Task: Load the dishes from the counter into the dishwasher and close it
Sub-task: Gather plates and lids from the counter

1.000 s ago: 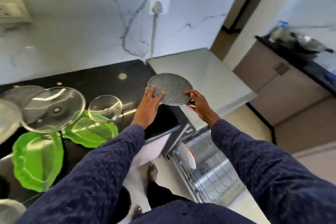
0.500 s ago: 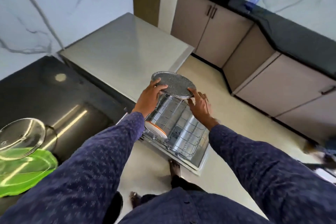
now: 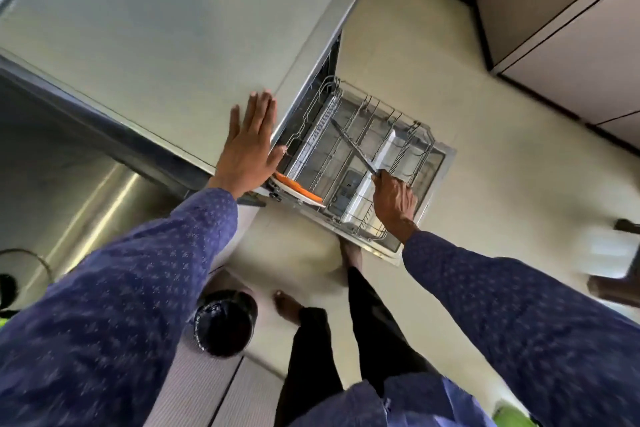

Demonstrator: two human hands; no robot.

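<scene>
One grey plate in transit, seen edge-on as a thin dark line over the pulled-out dishwasher rack. Gripped at its near rim by right hand, fingers curled round the edge. Long axis running from that hand up and away toward the dishwasher opening, crossing the rack wires at a slant; not yet seated between tines, as far as can be judged. Plate lying directly beyond the right hand, well nearer to it than to the left. Left hand spread flat, fingers straight and apart, pressed on the steel worktop at the corner above the machine, holding nothing; judged a brace only. One orange-rimmed plate already standing at the near-left end of the rack, just beside the left wrist. White cutlery tray under the right hand. Open dishwasher door beneath the rack. Next move judged to turn on lining the edge up with a free slot. Round dark bin on floor below. Door not yet closed.
</scene>
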